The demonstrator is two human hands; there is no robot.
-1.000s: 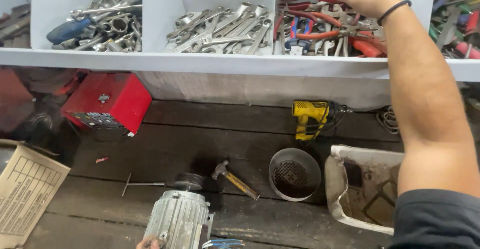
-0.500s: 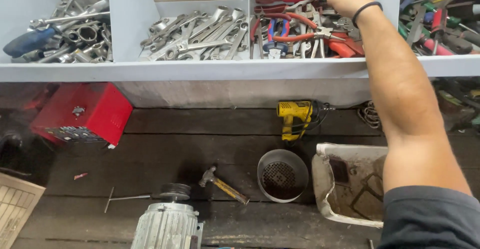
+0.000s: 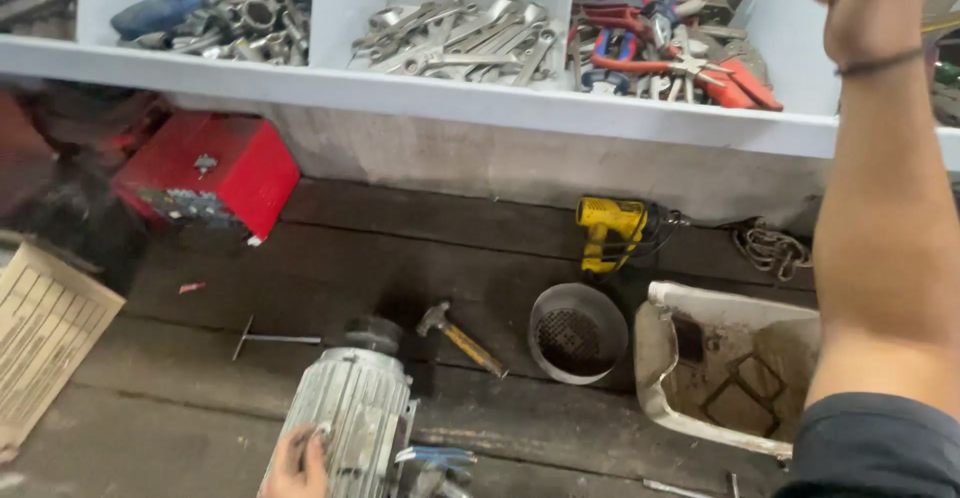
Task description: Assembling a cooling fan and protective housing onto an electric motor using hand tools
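Ribbed grey electric motor (image 3: 350, 418) on dark workbench (image 3: 330, 248)

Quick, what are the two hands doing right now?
Left hand: resting on the ribbed grey motor, fingers loosely spread.
Right hand: raised at the shelf, curled shut; whether it holds anything cannot be told.

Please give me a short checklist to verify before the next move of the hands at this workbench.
1. Left hand rests on electric motor: ok.
2. Right hand raised by the pliers compartment: ok.
3. Right hand holds a tool: cannot tell.
4. Hammer lies apart from the motor: ok.
5. Wrenches stay inside their compartment: ok.
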